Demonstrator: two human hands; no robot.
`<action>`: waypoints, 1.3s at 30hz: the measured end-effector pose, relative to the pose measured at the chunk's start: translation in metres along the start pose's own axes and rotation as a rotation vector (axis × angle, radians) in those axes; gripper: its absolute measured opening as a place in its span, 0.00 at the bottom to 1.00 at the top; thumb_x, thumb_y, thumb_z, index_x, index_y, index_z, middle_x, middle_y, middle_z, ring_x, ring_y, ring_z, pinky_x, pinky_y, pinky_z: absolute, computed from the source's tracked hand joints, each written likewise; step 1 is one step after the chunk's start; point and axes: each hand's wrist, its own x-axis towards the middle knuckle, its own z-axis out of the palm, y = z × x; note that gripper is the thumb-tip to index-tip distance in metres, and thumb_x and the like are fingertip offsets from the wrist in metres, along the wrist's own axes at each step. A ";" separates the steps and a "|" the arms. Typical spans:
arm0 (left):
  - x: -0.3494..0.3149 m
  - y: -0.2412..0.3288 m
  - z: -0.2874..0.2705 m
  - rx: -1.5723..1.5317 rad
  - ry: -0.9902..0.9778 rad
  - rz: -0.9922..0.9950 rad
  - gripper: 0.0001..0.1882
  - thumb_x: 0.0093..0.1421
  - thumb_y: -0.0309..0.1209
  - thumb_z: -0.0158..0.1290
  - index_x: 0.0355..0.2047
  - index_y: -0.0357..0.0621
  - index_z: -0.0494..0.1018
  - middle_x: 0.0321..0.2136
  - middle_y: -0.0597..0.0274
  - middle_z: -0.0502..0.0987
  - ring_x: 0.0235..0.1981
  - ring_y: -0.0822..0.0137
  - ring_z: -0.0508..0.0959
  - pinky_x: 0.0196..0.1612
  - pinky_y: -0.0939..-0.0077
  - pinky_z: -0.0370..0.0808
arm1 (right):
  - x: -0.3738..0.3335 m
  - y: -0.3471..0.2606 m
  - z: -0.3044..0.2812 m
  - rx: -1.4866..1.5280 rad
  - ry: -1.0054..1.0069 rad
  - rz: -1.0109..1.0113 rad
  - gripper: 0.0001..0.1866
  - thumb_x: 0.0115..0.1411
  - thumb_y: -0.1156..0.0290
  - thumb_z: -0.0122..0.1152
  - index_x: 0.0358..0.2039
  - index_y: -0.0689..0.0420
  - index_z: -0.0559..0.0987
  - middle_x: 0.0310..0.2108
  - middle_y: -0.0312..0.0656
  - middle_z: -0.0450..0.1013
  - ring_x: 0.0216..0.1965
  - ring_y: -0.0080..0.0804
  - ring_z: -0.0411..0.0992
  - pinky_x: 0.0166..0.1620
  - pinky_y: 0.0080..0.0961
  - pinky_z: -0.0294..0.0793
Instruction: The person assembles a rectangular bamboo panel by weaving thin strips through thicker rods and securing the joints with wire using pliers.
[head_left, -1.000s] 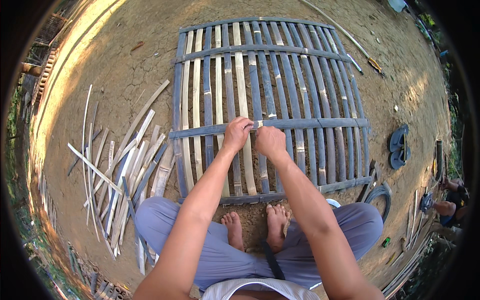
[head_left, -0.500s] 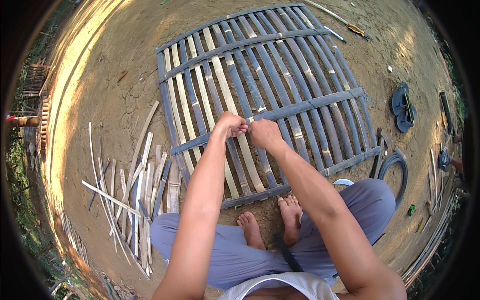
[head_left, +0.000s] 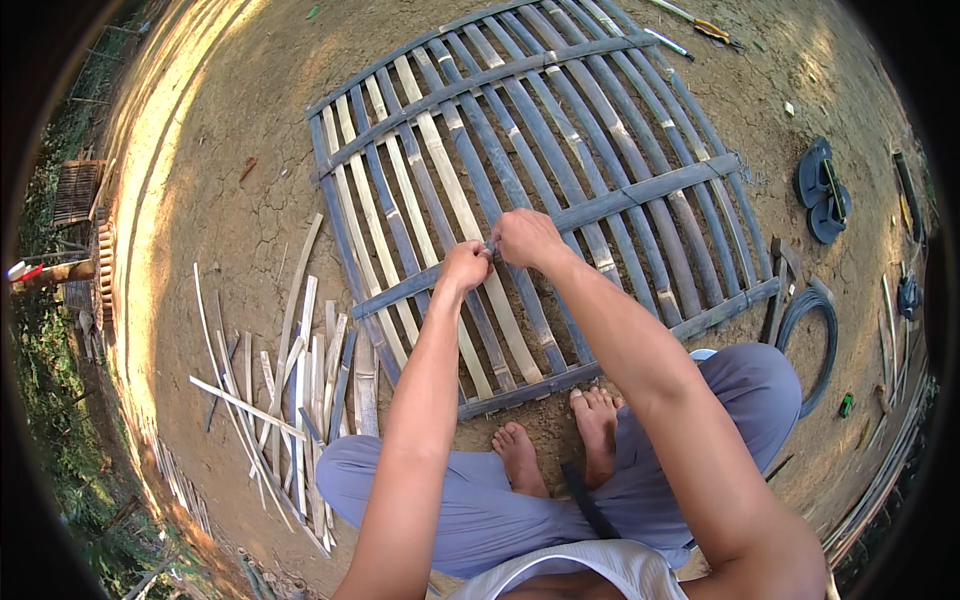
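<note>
In front of me lies a panel of bamboo slats (head_left: 462, 195), dark grey and pale, crossed by several dark bars. Both my hands meet over the near crossbar (head_left: 650, 196). My left hand (head_left: 466, 267) is closed in a pinch at the bar's near side. Just beyond and to its right, my right hand (head_left: 527, 238) is closed too, knuckles up, its fingertips close to the left ones. Whatever lies between the fingers is hidden or too thin to name. Dark ties show where slats meet the crossbars.
Loose bamboo strips (head_left: 290, 400) lie piled at left. To the right are sandals (head_left: 822, 192), a coil of dark wire (head_left: 830, 335), a hammer-like tool (head_left: 782, 275) and a small green object (head_left: 846, 405). Pliers (head_left: 712, 32) lie at far right. My bare feet (head_left: 520, 455) are by the panel's near edge.
The view has turned slightly. My right hand has moved up over the crossbar, and my left hand's fingers have curled in lower beside it. The panel itself seems to lie as before.
</note>
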 end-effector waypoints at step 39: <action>-0.013 0.004 0.006 0.215 0.333 0.211 0.14 0.64 0.37 0.52 0.32 0.36 0.78 0.29 0.39 0.80 0.36 0.39 0.80 0.42 0.49 0.75 | -0.016 -0.030 -0.067 0.443 1.103 -0.177 0.03 0.51 0.74 0.65 0.29 0.54 0.81 0.32 0.38 0.77 0.37 0.40 0.75 0.42 0.35 0.75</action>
